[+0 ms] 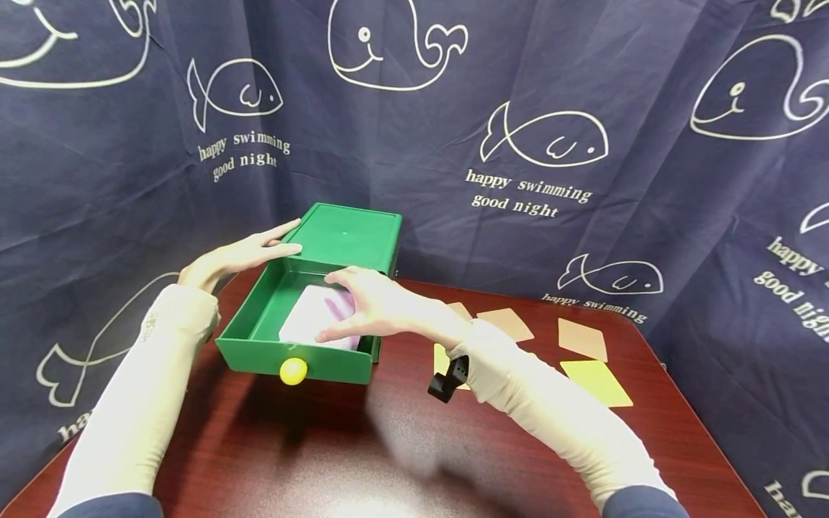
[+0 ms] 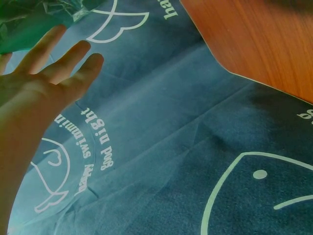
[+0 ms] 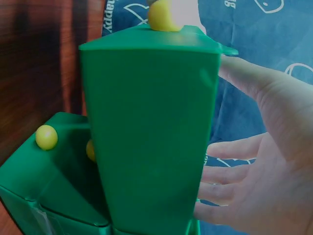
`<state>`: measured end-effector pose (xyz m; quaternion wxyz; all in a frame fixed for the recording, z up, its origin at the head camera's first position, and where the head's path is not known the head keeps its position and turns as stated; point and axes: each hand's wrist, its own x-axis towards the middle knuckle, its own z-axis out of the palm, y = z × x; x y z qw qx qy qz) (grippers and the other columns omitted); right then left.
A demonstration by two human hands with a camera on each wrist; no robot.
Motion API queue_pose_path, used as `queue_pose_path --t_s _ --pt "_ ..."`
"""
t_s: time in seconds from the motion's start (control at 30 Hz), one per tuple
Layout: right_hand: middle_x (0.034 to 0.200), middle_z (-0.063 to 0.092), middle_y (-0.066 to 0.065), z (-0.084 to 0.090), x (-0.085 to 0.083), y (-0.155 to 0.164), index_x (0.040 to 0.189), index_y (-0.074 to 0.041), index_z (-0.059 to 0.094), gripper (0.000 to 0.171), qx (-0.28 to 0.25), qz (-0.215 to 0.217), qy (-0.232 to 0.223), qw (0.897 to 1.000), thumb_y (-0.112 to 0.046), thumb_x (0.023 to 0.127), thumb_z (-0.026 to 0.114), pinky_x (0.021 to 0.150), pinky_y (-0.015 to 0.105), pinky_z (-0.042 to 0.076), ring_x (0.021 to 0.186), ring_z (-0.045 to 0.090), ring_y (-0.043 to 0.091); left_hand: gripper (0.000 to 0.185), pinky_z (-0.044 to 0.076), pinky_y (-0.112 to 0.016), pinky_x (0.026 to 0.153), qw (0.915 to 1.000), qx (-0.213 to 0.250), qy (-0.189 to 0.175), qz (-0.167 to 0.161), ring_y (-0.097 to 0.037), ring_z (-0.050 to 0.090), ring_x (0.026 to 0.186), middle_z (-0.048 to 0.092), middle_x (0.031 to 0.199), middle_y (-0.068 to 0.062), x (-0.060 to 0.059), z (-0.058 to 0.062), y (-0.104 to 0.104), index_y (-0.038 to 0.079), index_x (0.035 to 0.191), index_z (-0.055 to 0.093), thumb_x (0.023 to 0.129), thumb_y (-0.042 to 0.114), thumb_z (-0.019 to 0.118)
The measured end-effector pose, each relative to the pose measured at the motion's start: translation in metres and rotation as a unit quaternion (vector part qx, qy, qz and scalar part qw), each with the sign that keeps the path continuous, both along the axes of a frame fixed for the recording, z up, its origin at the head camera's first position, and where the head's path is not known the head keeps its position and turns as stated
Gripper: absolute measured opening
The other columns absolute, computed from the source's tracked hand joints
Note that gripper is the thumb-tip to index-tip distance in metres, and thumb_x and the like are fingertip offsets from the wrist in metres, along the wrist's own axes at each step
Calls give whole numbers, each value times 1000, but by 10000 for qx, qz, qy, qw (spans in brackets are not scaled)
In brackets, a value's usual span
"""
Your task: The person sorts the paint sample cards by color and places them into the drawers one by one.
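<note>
A green drawer cabinet (image 1: 346,234) stands on the table, its top drawer (image 1: 259,306) pulled out toward me by a yellow knob's side (image 1: 293,371). Inside lies a flat, pale pinkish-white sheet or stack (image 1: 306,316). My right hand (image 1: 369,306) reaches over the drawer's right side, thumb and fingers spread above the pale sheet. In the right wrist view this hand (image 3: 266,132) shows its fingers extended, partly hidden behind the drawer wall (image 3: 151,132). My left hand (image 1: 242,255) rests at the cabinet's top left edge with straight fingers; the left wrist view shows its fingers (image 2: 73,61) spread.
To the right on the table (image 1: 414,424) lie several square sheets, among them a yellow one (image 1: 597,383) and tan ones (image 1: 583,338) (image 1: 506,324). Lower drawers with yellow knobs (image 3: 46,137) show in the right wrist view. A dark blue patterned curtain (image 1: 414,144) surrounds the table.
</note>
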<state>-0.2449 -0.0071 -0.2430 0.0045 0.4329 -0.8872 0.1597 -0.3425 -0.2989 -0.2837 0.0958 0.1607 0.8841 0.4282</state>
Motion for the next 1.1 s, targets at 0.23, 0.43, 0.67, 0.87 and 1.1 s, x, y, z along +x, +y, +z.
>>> queue_pose_path --t_s 0.23,0.43,0.67,0.87,1.1 --pt "129 61 3 -6 19 14 129 -9 58 53 -1138 345 262 9926 -37 86 71 109 28 41 124 53 15 72 22 -54 119 9999 -103 105 0 -33 28 143 24 158 -18 0 1 1 32 156 6 99 42 50" --pt "118 66 6 -21 56 24 119 -5 61 40 -2840 1430 836 9444 -18 84 74 101 23 47 114 59 12 73 23 -54 119 9997 -197 168 -7 -33 30 142 27 157 -19 0 1 2 32 156 8 98 44 51" --pt "110 66 8 -66 83 20 115 0 62 41 -3207 2545 1739 8956 -13 79 78 97 20 50 103 63 15 73 20 -53 120 9995 -233 203 47 -33 30 142 27 157 -18 1 -1 2 31 156 8 98 43 51" --pt "99 71 20 -109 105 5 113 0 62 27 -3283 1820 -2122 9022 -7 87 68 77 18 57 83 69 18 73 20 -52 120 9998 -155 151 1 -32 30 142 27 157 -18 1 -3 2 30 156 7 99 43 50" --pt "116 57 42 -116 103 -23 117 4 56 34 -3824 434 -5592 7343 -24 98 53 71 30 59 88 66 51 72 20 -52 120 9999 34 85 43 -30 27 143 24 158 -16 2 0 2 33 156 7 99 42 51"
